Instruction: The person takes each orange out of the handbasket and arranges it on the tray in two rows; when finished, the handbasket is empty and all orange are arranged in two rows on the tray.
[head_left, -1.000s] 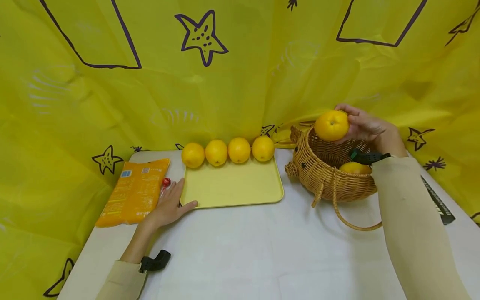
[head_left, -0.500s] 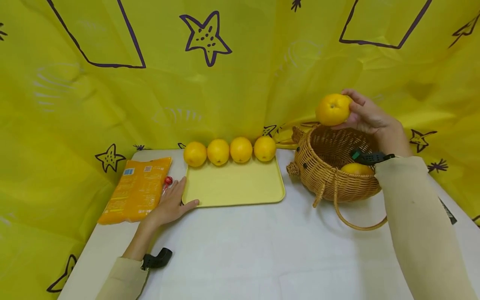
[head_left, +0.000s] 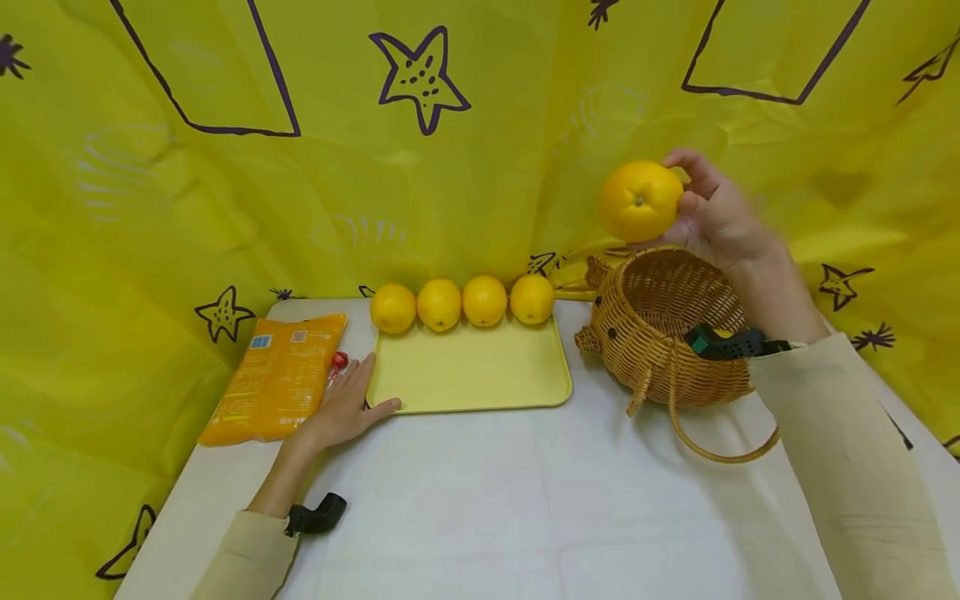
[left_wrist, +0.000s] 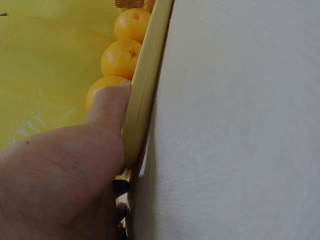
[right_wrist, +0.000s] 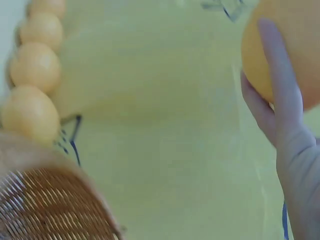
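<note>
In my right hand (head_left: 723, 221) I am grasping an orange (head_left: 641, 201), holding it raised near the wicker basket (head_left: 636, 346) on the right; the right wrist view is showing fingers lying along its side that the head view is mostly hiding. My left hand (head_left: 345, 412) is resting at the left end of the yellow tray (head_left: 472, 371), fingers extended, while only the head view is showing the shiny packet (head_left: 273, 379) farther left.
</note>
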